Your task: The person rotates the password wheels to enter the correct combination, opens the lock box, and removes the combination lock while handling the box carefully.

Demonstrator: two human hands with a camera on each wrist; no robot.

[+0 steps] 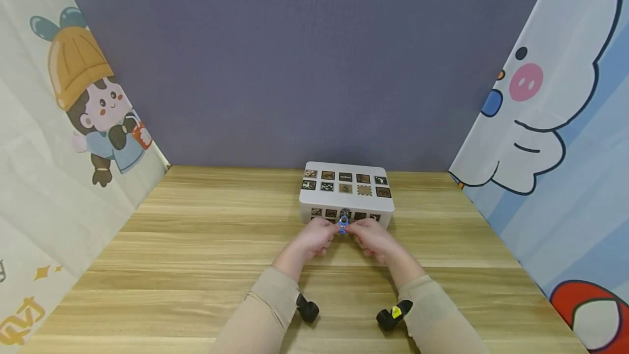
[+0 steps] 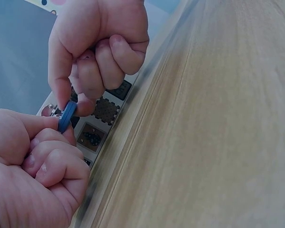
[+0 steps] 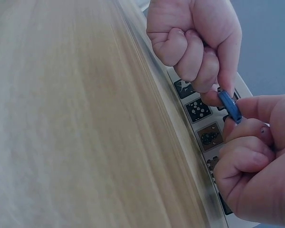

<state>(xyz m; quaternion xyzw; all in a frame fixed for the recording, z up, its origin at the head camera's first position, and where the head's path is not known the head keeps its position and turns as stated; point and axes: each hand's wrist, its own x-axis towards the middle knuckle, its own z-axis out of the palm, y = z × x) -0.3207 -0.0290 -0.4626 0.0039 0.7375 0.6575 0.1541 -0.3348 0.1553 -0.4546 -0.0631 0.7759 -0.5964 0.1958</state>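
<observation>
A small blue padlock-like piece [image 1: 343, 226] is at the front of a white box [image 1: 307, 210] with square pictures on its lid and front. The left hand [image 1: 315, 235] pinches its left side between thumb and index finger; the right hand [image 1: 375, 238] pinches its right side the same way. In the left wrist view the blue piece [image 2: 67, 117] is seen edge-on between both hands' fingertips, beside a metal part at the box. The right wrist view shows the blue piece [image 3: 230, 107] held likewise, other fingers of both hands curled. Its keyhole or dials cannot be made out.
The box stands on a wooden table [image 1: 221, 245] near its back edge, before a grey-purple panel [image 1: 314, 64]. Cloths with cartoon figures hang on the left [image 1: 29, 124] and right [image 1: 570, 190]. Black wrist cameras are strapped at both sleeves.
</observation>
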